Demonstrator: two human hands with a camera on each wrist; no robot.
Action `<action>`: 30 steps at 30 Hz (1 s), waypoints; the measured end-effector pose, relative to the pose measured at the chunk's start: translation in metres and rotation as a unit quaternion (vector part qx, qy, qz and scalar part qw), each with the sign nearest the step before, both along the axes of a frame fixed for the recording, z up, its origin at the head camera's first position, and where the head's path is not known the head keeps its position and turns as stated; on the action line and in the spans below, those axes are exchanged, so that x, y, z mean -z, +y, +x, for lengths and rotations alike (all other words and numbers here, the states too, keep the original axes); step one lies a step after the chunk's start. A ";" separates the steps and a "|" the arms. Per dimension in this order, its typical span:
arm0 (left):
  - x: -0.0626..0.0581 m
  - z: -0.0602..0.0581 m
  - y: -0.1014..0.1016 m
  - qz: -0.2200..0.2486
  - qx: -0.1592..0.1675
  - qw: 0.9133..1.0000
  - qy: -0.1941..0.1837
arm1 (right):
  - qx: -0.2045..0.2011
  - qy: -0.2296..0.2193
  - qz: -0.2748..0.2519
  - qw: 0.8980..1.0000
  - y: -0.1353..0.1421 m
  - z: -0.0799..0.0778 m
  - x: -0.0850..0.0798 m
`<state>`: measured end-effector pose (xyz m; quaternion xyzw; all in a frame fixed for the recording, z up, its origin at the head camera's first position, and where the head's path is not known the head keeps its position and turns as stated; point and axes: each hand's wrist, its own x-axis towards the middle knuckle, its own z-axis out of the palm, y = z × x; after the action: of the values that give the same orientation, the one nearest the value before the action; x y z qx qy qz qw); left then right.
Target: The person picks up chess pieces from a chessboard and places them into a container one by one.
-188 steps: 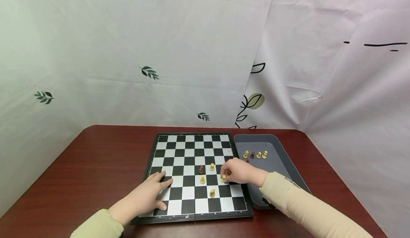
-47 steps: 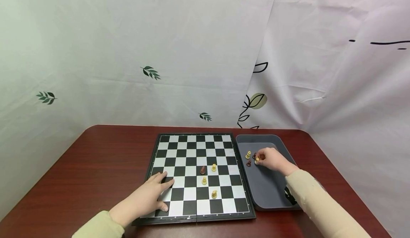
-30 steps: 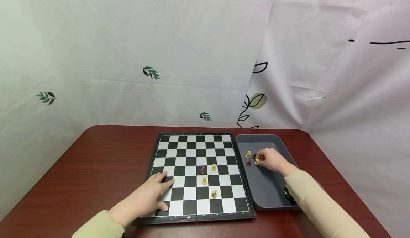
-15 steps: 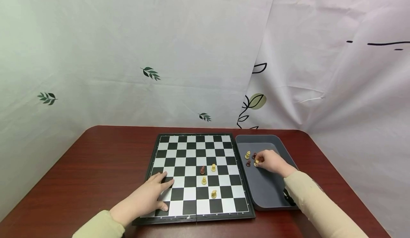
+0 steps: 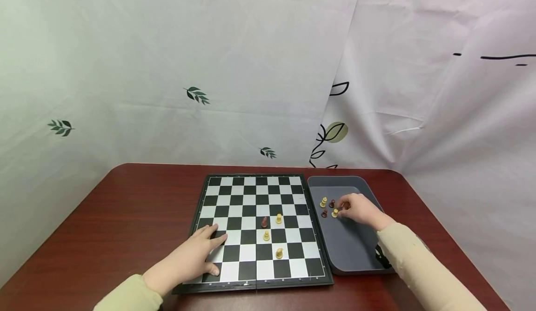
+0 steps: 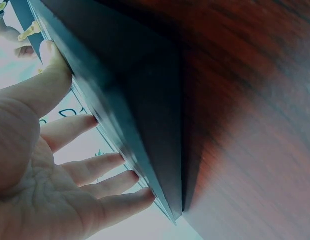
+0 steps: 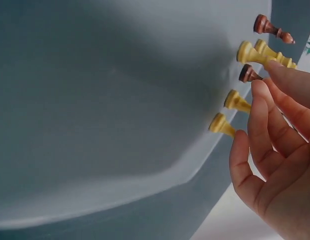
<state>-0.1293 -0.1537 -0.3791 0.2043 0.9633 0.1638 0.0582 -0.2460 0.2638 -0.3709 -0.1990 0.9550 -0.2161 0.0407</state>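
Note:
My left hand (image 5: 192,256) rests with spread fingers on the left side of the black-and-white chessboard (image 5: 247,285). In the left wrist view the fingertips (image 6: 145,195) lie along the board's edge. My right hand (image 5: 358,208) is inside the grey tray (image 5: 347,250), just right of a yellow chess piece (image 5: 335,213) that stands upright. In the right wrist view its fingers are loosely bent and apart, with the thumb overlapping the top of a yellow piece (image 7: 247,51). Another yellow piece (image 5: 324,202) and two brown pieces (image 5: 324,213) stand nearby. The hand hides further yellow pieces (image 7: 222,124) from the head view.
Three yellow chess pieces (image 5: 266,235) and one brown piece (image 5: 264,222) stand on the board's right half. The tray sits against the board's right edge. Both lie on a dark red wooden table (image 5: 138,208), with a white printed cloth (image 5: 234,69) behind.
Earlier my right hand pinched a yellow chess piece on the board; that square now has none. Over the tray, it has just let go of a yellow piece and drawn slightly right. The left hand stays.

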 end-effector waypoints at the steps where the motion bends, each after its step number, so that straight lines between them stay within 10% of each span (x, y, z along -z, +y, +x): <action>1: 0.000 0.000 0.000 0.000 0.000 1.000 0.000 | 0.001 -0.001 -0.002 1.000 0.001 0.000 -0.001; 30: -0.001 0.001 0.000 0.004 -0.005 1.000 -0.007 | 0.012 -0.010 -0.080 0.997 -0.017 0.017 -0.032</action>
<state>-0.1285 -0.1541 -0.3782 0.1987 0.9633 0.1692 0.0636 -0.2288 0.2465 -0.3387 -0.1879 0.9366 -0.2941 0.0311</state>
